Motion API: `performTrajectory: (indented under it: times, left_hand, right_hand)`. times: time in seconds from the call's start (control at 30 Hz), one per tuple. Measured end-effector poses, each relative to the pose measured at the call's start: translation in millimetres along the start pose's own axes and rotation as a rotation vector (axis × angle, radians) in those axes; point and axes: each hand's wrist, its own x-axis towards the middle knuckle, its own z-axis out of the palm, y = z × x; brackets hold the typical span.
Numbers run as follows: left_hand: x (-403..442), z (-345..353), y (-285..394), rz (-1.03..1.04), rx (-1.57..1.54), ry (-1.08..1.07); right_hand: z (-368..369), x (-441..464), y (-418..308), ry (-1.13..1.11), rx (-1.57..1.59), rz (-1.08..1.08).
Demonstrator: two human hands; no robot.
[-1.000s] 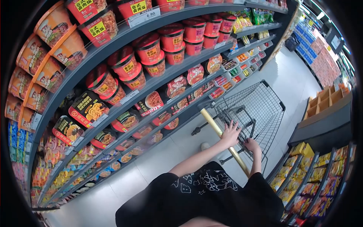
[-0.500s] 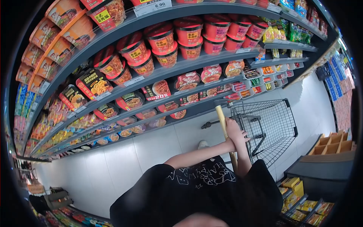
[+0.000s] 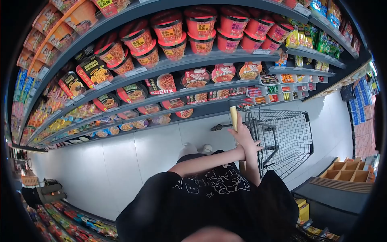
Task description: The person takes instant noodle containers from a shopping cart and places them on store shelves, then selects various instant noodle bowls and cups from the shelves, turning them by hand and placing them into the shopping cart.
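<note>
My right hand (image 3: 242, 133) is at the upper end of the shopping cart's pale yellow handle (image 3: 233, 114), its fingers round the bar. My left forearm crosses my right one at the wrist. Past that crossing, the fingertips of my left hand (image 3: 258, 147) stick out with gaps between them, near the handle, while its palm is hidden. Beyond both hands stands the wire shopping cart (image 3: 288, 139), with no goods visible in its basket.
Long shelves (image 3: 161, 92) of red instant-meal tubs (image 3: 200, 26) curve along the left and top. Small bins (image 3: 274, 89) hang near the cart's front. A wooden divided rack (image 3: 346, 171) stands at right. Another person (image 3: 42, 194) is at the far lower left.
The view has swung, and the cart now lies more sideways. My arms have crossed since the first frame, and my right hand has moved up to the handle's upper end.
</note>
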Motion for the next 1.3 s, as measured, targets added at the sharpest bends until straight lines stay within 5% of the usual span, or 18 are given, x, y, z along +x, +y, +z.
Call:
performTrajectory:
  times: [0.4,1.3]
  left_hand:
    - [-3,-3,-5,-0.027,-0.088,0.010]
    - [-3,-6,-7,0.002,-0.245,0.023]
  right_hand:
    - [5,5,9,0.031,0.146,-0.062]
    - [-9,-8,-19,-0.041,-0.040,-0.010]
